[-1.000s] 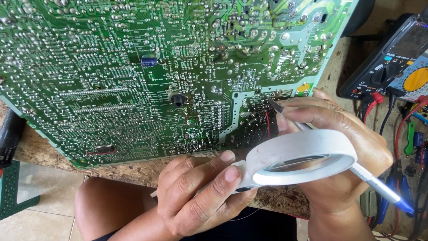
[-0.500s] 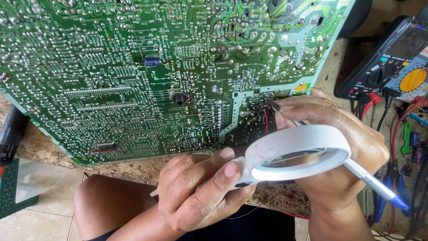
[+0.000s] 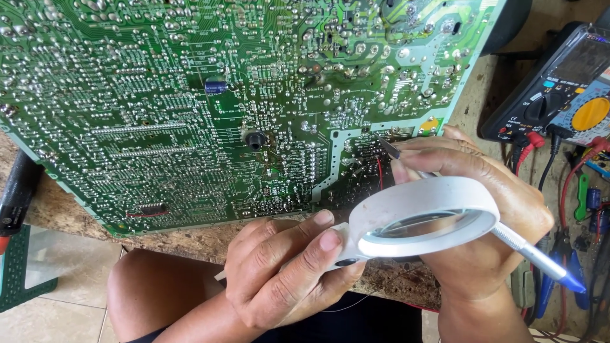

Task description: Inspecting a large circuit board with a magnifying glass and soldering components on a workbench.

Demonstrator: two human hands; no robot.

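Observation:
A large green circuit board lies solder side up on a rough wooden bench. My left hand grips the handle of a round white magnifying glass, held low over the board's near right corner. My right hand, partly behind the lens, holds a thin metal tool with a blue end. The tool's dark tip touches the board near its right edge.
Two multimeters sit at the right with red and black leads trailing down. Blue-handled tools lie by the bench's right side. A dark handle pokes in at the left. My bare knee and a tiled floor show below.
The magnifying glass and both hands have shifted slightly, with the lens tilting a little over the board's corner. The tool tip stays at the same spot.

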